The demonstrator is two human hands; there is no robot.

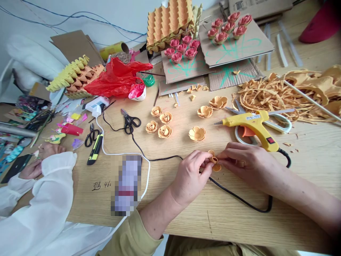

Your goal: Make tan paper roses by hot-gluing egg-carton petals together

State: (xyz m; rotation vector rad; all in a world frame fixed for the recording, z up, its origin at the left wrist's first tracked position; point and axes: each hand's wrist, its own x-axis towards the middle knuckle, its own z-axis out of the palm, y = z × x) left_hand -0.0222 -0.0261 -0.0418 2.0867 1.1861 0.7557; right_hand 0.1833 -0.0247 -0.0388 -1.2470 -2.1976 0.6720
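My left hand (192, 173) and my right hand (246, 163) meet over the wooden table (239, 213), both pinching one small tan paper flower (214, 162) between their fingertips. The flower's petals show only partly between the fingers. A yellow glue gun (252, 126) stands on the table just behind my right hand, and its black cord (239, 201) runs under my wrists. Several finished tan flowers (197, 133) lie on the table beyond my hands.
Another person's white sleeve (45, 199) and hands (39, 158) are at the left edge. Black scissors (129, 122), a yellow-black utility knife (95, 149), a red plastic bag (117, 80), egg cartons (170, 21), pink flowers on cardboard (182, 48) and a heap of tan strips (287, 94) crowd the far side.
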